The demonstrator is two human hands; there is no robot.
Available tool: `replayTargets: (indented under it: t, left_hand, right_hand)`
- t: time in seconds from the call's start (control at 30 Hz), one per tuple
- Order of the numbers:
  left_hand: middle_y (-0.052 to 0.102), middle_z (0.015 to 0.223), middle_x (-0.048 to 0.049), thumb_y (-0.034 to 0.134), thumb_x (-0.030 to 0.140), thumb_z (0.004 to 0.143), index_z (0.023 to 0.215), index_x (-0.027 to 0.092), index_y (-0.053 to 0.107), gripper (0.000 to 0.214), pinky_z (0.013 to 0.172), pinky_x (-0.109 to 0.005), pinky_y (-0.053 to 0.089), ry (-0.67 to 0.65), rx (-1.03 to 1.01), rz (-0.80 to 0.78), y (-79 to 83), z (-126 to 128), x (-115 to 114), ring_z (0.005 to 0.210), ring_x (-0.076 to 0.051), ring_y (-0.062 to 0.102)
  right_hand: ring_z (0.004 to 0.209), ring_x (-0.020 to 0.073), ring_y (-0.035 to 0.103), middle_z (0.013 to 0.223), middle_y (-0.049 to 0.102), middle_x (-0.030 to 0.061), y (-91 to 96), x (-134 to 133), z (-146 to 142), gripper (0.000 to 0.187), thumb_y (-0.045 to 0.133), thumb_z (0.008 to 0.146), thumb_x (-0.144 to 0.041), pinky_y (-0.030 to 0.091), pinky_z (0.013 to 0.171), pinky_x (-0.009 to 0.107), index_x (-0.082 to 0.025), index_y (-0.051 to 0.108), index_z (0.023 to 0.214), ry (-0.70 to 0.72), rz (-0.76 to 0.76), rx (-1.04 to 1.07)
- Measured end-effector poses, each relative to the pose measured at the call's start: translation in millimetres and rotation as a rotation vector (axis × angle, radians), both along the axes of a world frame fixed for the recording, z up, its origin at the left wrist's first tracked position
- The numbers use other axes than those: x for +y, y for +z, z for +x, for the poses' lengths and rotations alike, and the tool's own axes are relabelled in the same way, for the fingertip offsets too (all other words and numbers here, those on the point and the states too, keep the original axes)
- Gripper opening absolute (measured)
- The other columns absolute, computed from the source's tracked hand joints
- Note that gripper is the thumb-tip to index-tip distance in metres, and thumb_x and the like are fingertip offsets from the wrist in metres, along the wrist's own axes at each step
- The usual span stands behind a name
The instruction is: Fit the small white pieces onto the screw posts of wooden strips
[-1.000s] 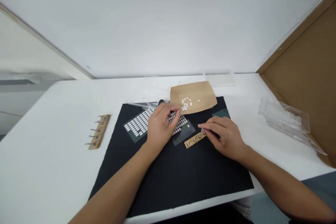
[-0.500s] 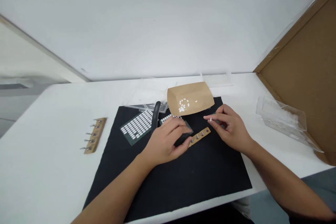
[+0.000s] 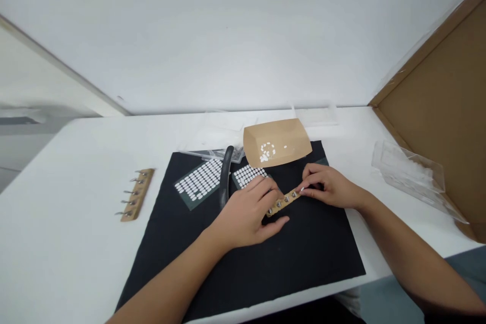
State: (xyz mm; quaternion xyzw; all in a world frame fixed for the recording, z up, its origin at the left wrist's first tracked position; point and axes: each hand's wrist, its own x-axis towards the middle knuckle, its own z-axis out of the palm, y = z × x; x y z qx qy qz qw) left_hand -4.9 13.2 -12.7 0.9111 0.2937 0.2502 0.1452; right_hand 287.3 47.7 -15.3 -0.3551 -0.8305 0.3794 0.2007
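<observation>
My left hand (image 3: 252,210) curves over the left end of a narrow tan strip (image 3: 283,204) carrying a row of small metal clips. The fingers lie along its far edge and the thumb on the near side. My right hand (image 3: 328,187) is at the strip's right end, thumb and fingertips pinching a tiny white piece (image 3: 302,190). Beyond my left hand lie two dark green sheets covered in white ovals, a left sheet (image 3: 199,182) and a right sheet (image 3: 248,174). A black curved bar (image 3: 225,177) stands between them, its lower end hidden.
A brown paper tray (image 3: 290,134) holding loose white pieces stands at the back of the black mat (image 3: 281,273). Another clip strip (image 3: 138,195) lies on the white table at left. Clear plastic boxes (image 3: 410,172) stand at right, beside a cardboard panel (image 3: 436,96).
My right hand has come down and left with the white piece to the strip's right end. My left hand has shifted slightly right and nearer, and more of the strip shows.
</observation>
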Motion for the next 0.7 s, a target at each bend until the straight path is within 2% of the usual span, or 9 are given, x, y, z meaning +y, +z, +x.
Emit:
replayTargets:
  t: [0.13,0.33,0.5,0.7]
  left_hand:
    - [0.067,0.104,-0.0114,0.07,0.035,0.097,0.11,0.017,0.068,0.023,0.084,-0.042,0.057,0.022,0.013,-0.029,-1.3,0.4,-1.6,0.098,-0.029,0.062]
    - [0.067,0.105,-0.011,0.067,0.037,0.099,0.11,0.017,0.067,0.023,0.084,-0.041,0.056,0.029,0.042,-0.028,-2.4,-0.7,-1.4,0.098,-0.028,0.061]
    - [0.066,0.106,-0.0113,0.066,0.036,0.099,0.109,0.017,0.067,0.021,0.081,-0.041,0.056,0.082,0.089,-0.026,-1.5,2.0,-5.8,0.1,-0.029,0.061]
    - [0.069,0.105,-0.0102,0.069,0.034,0.098,0.107,0.019,0.066,0.018,0.081,-0.04,0.057,0.128,0.087,-0.049,-1.8,3.0,-6.9,0.101,-0.029,0.061]
  right_hand:
    - [0.084,0.0163,0.065,0.102,0.066,0.0039,-1.8,-0.7,-1.1,0.018,0.07,0.104,-0.03,0.053,0.075,0.031,-0.029,0.083,0.116,-0.025,-0.028,-0.005]
    - [0.083,0.017,0.067,0.099,0.072,0.0036,-2.1,-0.4,0.4,0.009,0.079,0.096,-0.031,0.054,0.073,0.031,-0.026,0.084,0.102,-0.097,-0.106,0.034]
    - [0.085,0.018,0.071,0.096,0.076,0.0021,-0.2,1.2,3.0,0.003,0.081,0.094,-0.028,0.056,0.076,0.032,-0.025,0.081,0.094,-0.108,-0.092,0.042]
    - [0.089,0.0191,0.071,0.099,0.074,0.0033,-3.6,2.9,3.1,0.009,0.081,0.096,-0.033,0.057,0.081,0.034,-0.025,0.082,0.092,-0.111,-0.076,0.065]
